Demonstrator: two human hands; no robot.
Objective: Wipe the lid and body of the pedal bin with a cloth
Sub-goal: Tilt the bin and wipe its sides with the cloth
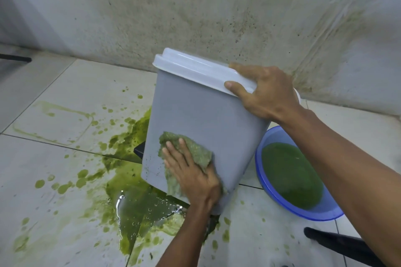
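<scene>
A grey pedal bin (195, 112) with a white lid (195, 71) stands tilted on the tiled floor, leaning to the left. Its black pedal (138, 149) pokes out at the lower left. My right hand (264, 91) grips the lid's near right corner, thumb over the rim. My left hand (191, 171) presses a green-stained cloth (195, 149) flat against the lower part of the bin's grey side, fingers straight. A few green specks dot the side left of the cloth.
Green liquid is spilled in a puddle (134, 206) and splashes on the white tiles left of and below the bin. A blue basin (290, 175) of green water sits at the right. A stained wall (217, 17) rises behind. A dark object (329, 243) lies bottom right.
</scene>
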